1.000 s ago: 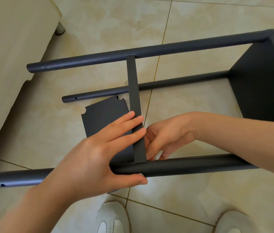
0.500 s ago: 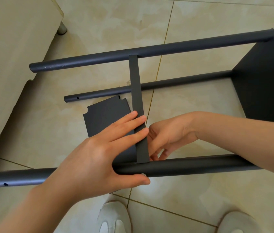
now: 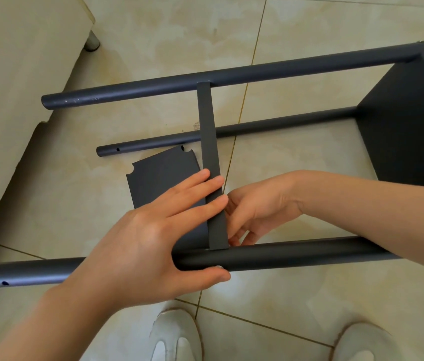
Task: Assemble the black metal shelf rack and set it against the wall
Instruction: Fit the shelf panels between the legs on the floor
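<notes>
- The black metal shelf rack is seen lying on its side on the tiled floor, well away from any wall.
- An end shelf is joined to the poles at the right.
- Three poles are seen: a near pole at the bottom, a far pole at the top, and a lower pole on the floor between them.
- A middle shelf is stood on edge between the far and near poles, and its notched face is turned to the left.
- The left hand is laid flat, with straight fingers pressed across the middle shelf and its rim and the thumb set under the near pole.
- The right hand is placed just behind the shelf rim by the near pole, with its fingers curled. Whether anything is held cannot be told.
- A small screw head is seen on the near pole at the left thumb tip.
- White shoes are seen at the bottom edge and beige furniture at the left.
</notes>
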`<state>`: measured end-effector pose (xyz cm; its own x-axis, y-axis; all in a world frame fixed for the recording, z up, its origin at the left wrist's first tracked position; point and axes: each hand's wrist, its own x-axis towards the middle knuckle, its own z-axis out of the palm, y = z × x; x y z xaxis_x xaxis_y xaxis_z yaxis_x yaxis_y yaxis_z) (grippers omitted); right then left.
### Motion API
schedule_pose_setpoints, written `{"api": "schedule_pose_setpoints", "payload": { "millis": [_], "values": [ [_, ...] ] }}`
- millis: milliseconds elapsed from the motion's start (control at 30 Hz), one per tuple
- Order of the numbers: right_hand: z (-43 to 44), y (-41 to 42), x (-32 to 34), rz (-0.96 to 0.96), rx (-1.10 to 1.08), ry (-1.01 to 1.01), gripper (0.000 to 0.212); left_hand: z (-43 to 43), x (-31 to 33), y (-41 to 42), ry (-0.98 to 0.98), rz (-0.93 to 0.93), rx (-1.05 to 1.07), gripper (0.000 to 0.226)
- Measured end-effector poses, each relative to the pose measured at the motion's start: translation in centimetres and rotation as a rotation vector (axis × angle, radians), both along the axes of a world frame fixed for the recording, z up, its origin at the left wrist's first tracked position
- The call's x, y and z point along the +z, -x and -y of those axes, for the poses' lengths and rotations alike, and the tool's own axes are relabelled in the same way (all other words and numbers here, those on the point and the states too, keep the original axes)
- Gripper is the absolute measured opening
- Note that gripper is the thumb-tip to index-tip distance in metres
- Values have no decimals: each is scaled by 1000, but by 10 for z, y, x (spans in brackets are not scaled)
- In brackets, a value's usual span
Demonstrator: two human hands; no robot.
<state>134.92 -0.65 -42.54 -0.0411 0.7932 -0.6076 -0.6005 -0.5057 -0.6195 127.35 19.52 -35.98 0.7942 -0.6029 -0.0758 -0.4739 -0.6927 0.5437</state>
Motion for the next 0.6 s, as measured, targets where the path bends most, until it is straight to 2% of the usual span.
{"api": "schedule_pose_setpoints", "payload": {
  "millis": [200, 433, 600],
  "values": [
    [-6, 0, 3, 18, 20, 60, 32, -5, 0, 0, -13, 11, -5, 82],
    [-6, 4, 13, 9, 33, 108, 24, -4, -3, 0, -31, 33, -10, 83],
    [-3, 10, 25, 111, -32, 189, 14, -4, -3, -2, -70, 97, -50, 82]
  ]
}}
